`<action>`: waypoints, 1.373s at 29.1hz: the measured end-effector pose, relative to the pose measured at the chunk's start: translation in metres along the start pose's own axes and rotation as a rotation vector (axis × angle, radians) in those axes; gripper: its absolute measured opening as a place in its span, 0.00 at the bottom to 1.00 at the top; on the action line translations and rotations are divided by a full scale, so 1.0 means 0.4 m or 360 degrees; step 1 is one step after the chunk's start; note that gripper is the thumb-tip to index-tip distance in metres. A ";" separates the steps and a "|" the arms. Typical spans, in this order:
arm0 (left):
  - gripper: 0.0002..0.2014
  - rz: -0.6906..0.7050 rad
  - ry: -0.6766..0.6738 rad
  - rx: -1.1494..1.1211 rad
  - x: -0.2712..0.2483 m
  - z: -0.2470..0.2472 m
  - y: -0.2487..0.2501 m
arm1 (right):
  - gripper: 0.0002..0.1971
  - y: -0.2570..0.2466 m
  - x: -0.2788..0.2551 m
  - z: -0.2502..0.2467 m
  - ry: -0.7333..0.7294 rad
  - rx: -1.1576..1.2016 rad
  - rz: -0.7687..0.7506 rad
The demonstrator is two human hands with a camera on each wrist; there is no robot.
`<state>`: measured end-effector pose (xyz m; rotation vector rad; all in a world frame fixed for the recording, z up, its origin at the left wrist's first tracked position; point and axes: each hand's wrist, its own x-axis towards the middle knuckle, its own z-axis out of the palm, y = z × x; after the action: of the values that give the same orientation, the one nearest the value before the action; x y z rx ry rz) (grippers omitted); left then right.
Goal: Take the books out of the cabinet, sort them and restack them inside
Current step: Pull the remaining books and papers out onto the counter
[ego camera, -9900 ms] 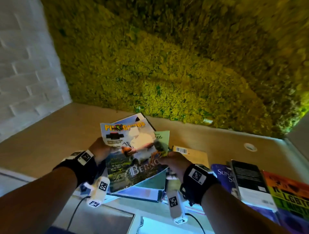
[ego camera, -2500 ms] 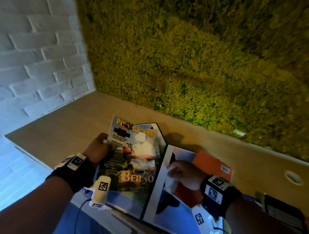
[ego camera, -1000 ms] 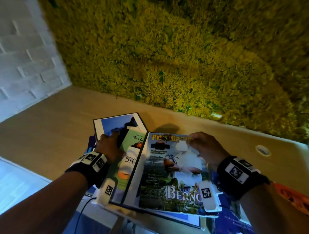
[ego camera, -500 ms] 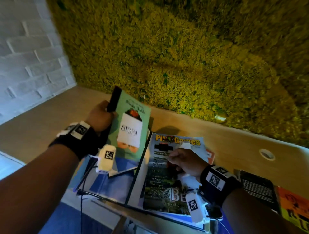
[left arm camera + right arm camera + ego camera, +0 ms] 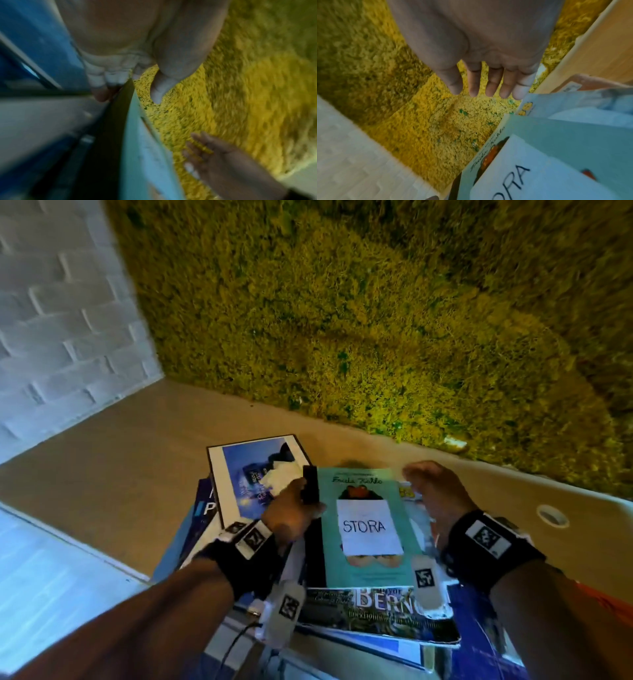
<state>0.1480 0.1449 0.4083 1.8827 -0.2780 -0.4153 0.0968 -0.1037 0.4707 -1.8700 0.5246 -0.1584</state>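
A teal book (image 5: pixel 370 529) with a white "STORA" label lies face up over the "BERNO" magazine (image 5: pixel 376 607). My left hand (image 5: pixel 305 494) grips the book's black spine near its top left corner, thumb on the cover side. The left wrist view shows my fingers (image 5: pixel 102 83) behind the teal book (image 5: pixel 137 148). My right hand (image 5: pixel 421 477) is open beside the book's right edge, its fingers (image 5: pixel 488 83) straight above the teal book (image 5: pixel 556 148). A white-bordered book with a blue picture (image 5: pixel 253 474) lies to the left.
The books rest on a wooden top (image 5: pixel 120 467) against a moss wall (image 5: pixel 376 320), with a white brick wall (image 5: pixel 51 320) at the left. A round cable hole (image 5: pixel 552 516) sits at the right. An orange book (image 5: pixel 606 604) and a blue book (image 5: pixel 479 645) lie lower right.
My left hand has swung the teal book from upright at the left down onto the magazine. My right hand has come off the magazine and now hovers open at the book's right edge.
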 end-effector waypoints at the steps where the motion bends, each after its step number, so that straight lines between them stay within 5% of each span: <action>1: 0.33 -0.0058 0.0039 0.0200 0.008 -0.016 -0.017 | 0.05 0.010 -0.003 0.007 -0.0031 -0.0105 -0.0093; 3: 0.42 -0.0095 0.0255 0.0633 0.023 -0.084 -0.053 | 0.04 0.012 -0.024 0.034 -0.0202 -0.0239 -0.0199; 7: 0.41 -0.0445 0.0630 0.1093 0.025 -0.257 -0.107 | 0.11 0.039 -0.030 0.099 -0.0618 -0.0667 -0.0277; 10: 0.53 -0.0611 0.0682 0.0921 0.014 -0.314 -0.124 | 0.28 0.065 -0.005 0.110 -0.0405 -0.1142 -0.0253; 14: 0.53 -0.0467 0.0666 0.0756 0.031 -0.317 -0.141 | 0.50 0.108 0.034 0.096 -0.0227 -0.1575 -0.0044; 18: 0.48 -0.0254 0.0779 0.0283 0.049 -0.315 -0.101 | 0.42 0.120 0.046 0.081 -0.0261 -0.1626 -0.0013; 22: 0.31 -0.0115 0.0891 -0.0400 0.064 -0.382 -0.019 | 0.35 0.131 0.066 0.051 -0.0255 -0.1566 -0.0019; 27: 0.23 0.0188 0.0981 -0.0647 0.035 -0.447 0.098 | 0.28 0.121 0.069 0.017 -0.0284 -0.1646 0.0094; 30: 0.18 0.0214 0.0925 -0.0883 -0.003 -0.434 0.120 | 0.25 0.062 0.055 0.032 -0.0136 -0.1315 -0.0131; 33: 0.19 0.0184 0.0686 -0.1000 -0.032 -0.361 0.123 | 0.20 -0.031 0.024 0.107 -0.0303 -0.0471 -0.0390; 36: 0.17 0.0107 0.0465 -0.1036 -0.044 -0.275 0.092 | 0.14 -0.074 -0.001 0.160 -0.0562 0.0300 -0.0144; 40: 0.11 -0.0209 0.0322 -0.0896 -0.069 -0.203 0.040 | 0.13 -0.007 0.008 0.121 -0.0312 0.0607 0.0124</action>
<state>0.1568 0.2198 0.4523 1.3763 0.0958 -0.3433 0.1179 -0.0626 0.4555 -1.4723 0.3994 -0.0196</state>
